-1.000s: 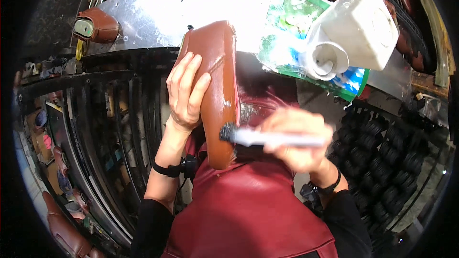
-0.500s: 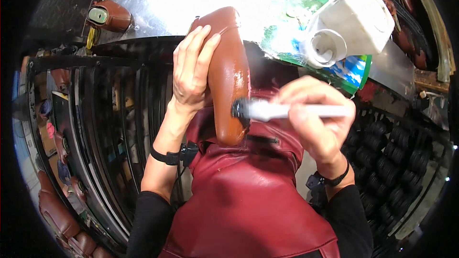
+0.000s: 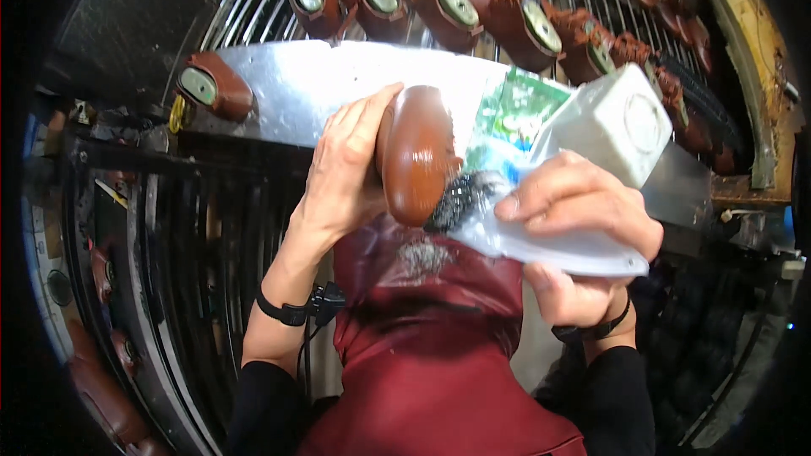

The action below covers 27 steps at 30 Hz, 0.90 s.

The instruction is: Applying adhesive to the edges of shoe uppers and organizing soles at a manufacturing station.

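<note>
A glossy reddish-brown leather shoe (image 3: 416,160) is held up in front of me, its rounded toe pointing my way. My left hand (image 3: 336,173) wraps its left side, fingers reaching toward the far end and partly hidden behind it. With my right hand (image 3: 583,215) I grip the pale, translucent handle of a brush (image 3: 553,255), thumb below and fingers above. Its dark, wet-looking bristles meet the shoe's lower right edge, beside the toe; motion blurs them a little.
Behind the shoe, a metal tabletop (image 3: 287,76) carries another brown shoe (image 3: 230,89) at left. A white plastic container (image 3: 601,122) stands at right on a green and white sheet (image 3: 524,105). Several brown shoes (image 3: 439,4) line a barred rack beyond. A red apron (image 3: 422,363) covers my front.
The shoe has tipped so its toe faces me more, looking shorter. The brush has turned, and its bristles sit at the shoe's right edge. My view has shifted upward, showing more of the rack.
</note>
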Each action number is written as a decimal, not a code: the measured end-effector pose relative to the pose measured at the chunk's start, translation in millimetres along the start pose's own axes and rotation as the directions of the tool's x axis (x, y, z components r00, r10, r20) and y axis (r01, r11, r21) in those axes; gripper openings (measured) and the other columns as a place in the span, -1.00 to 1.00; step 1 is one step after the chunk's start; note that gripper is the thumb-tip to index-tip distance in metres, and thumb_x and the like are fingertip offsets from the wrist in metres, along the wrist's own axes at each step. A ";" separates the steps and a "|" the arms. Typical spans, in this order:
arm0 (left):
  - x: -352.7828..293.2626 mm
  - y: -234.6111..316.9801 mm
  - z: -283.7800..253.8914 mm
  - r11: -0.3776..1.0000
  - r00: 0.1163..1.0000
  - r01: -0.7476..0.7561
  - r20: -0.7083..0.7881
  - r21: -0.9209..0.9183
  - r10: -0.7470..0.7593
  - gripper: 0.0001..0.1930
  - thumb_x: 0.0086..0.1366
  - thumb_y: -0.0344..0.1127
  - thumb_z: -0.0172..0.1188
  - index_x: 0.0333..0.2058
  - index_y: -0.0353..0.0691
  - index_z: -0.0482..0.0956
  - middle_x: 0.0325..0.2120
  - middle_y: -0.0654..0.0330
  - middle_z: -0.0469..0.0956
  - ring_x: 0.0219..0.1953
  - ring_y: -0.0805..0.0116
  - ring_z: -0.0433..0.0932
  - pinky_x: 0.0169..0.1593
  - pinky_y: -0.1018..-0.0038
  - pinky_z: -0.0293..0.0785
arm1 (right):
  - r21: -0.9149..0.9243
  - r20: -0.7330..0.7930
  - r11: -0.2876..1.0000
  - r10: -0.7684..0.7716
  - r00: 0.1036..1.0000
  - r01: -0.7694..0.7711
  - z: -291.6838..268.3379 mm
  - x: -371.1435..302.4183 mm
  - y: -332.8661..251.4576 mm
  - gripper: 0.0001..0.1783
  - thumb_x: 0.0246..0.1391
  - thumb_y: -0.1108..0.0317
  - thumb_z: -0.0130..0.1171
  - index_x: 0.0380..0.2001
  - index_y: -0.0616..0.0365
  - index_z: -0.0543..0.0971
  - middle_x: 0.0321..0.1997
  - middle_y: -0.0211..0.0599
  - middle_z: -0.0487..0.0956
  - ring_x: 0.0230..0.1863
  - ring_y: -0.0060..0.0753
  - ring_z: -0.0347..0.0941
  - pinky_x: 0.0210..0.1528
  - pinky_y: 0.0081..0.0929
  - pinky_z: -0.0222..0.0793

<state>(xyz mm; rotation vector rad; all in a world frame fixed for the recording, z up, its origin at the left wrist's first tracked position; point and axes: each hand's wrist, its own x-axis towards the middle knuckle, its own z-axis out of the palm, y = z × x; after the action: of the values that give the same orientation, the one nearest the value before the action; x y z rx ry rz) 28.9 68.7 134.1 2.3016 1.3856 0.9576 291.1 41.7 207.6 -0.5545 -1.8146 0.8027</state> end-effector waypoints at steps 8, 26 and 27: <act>21.7 -68.9 5.9 0.722 0.957 0.289 0.199 -0.629 -0.210 0.07 -0.21 -0.72 0.59 0.39 -0.34 0.35 0.24 0.03 0.53 0.27 0.18 0.51 0.28 0.26 0.53 | 0.075 -0.212 0.915 0.404 0.890 -0.397 1.6 -38.1 110.8 -0.76 -0.05 0.57 0.38 -0.23 0.34 0.72 -0.20 -0.18 0.74 -0.24 -0.50 0.63 -0.17 -0.53 0.53; -104.2 -16.6 41.0 0.461 0.839 0.436 0.164 -0.773 -0.518 -0.32 -0.23 -0.29 0.60 -0.02 -0.43 0.72 -0.34 0.15 0.73 -0.27 0.37 0.68 -0.06 0.47 0.53 | 0.639 -0.679 0.666 0.723 0.126 -0.385 1.1 -132.1 59.7 -0.71 0.37 0.29 0.24 -0.34 0.34 0.59 -0.48 -0.11 0.65 -0.69 -0.35 0.53 -0.72 -0.52 0.38; -102.1 -12.9 41.1 0.445 0.852 0.433 0.195 -0.784 -0.486 -0.32 -0.23 -0.30 0.59 -0.02 -0.43 0.72 -0.35 0.16 0.73 -0.29 0.38 0.68 -0.10 0.48 0.54 | 0.725 -0.602 0.619 0.783 0.158 -0.303 -3.1 -126.7 55.7 -0.72 0.34 0.28 0.25 -0.33 0.34 0.59 -0.47 -0.08 0.65 -0.68 -0.32 0.53 -0.72 -0.51 0.37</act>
<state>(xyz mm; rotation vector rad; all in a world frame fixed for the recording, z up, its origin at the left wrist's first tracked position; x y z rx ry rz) 15.4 -9.4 56.7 1.1158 1.1283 1.1411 340.3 -7.9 88.0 -1.1361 -0.2537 1.0759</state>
